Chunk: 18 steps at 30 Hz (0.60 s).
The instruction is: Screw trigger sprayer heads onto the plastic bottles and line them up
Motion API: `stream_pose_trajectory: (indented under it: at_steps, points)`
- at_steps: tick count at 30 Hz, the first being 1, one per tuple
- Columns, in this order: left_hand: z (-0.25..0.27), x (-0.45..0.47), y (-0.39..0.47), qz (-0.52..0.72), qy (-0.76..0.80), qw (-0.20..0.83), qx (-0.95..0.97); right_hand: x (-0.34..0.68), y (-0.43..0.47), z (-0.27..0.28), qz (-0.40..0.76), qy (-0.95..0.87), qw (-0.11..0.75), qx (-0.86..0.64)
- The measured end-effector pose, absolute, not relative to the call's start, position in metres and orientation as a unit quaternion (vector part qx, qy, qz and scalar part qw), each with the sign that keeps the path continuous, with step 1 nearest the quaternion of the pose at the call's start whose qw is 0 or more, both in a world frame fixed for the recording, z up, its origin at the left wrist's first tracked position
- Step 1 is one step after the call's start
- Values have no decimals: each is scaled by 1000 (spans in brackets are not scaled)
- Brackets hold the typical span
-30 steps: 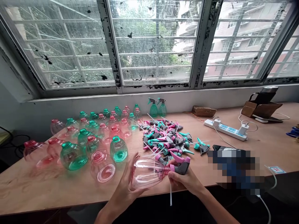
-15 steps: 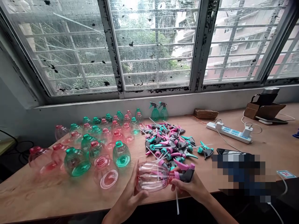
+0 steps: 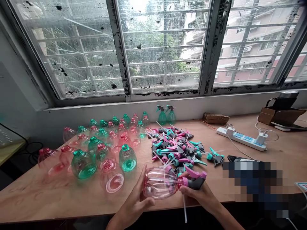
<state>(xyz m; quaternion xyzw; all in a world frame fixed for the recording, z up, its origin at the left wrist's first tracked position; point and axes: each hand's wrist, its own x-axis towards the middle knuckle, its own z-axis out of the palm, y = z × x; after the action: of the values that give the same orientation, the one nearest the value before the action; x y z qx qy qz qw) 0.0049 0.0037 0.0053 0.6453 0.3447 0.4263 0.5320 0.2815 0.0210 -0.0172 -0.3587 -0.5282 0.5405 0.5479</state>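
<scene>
A clear pink spray bottle (image 3: 161,183) lies sideways above the table's front edge, its base toward my left hand (image 3: 137,196), whose fingers and thumb hold it. At the bottle's neck my right hand (image 3: 200,195) grips a spray head (image 3: 196,182) with a pink trigger and collar and a dark grey body. The collar sits against the bottle's mouth; how far it is screwed on I cannot tell. A thin whitish tube (image 3: 184,209) hangs below my right hand, outside the bottle; its upper end is hidden. Behind the bottle lies a heap of spray heads (image 3: 172,147), pink, teal and grey.
Several open pink and green bottles (image 3: 83,164) stand on the left of the wooden table (image 3: 59,204). Two green bottles with spray heads (image 3: 166,115) stand by the wall. Rightward lie a brown packet (image 3: 216,118), a white power strip (image 3: 242,139) with cables and a dark phone-like object (image 3: 244,158).
The view has shifted slightly, so the scene sits further right. Both hands keep hold of the bottle and spray head, in nearly the same pose.
</scene>
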Motion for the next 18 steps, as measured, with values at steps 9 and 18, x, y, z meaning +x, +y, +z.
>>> stream_pose_trajectory:
  at_steps: [9,18]
  points:
    - [6,7,6,415,354,527,651,286,26,-19,548,-532,530,-369]
    - [2,1,6,424,308,622,581,284,27,-26,556,-545,518,-356]
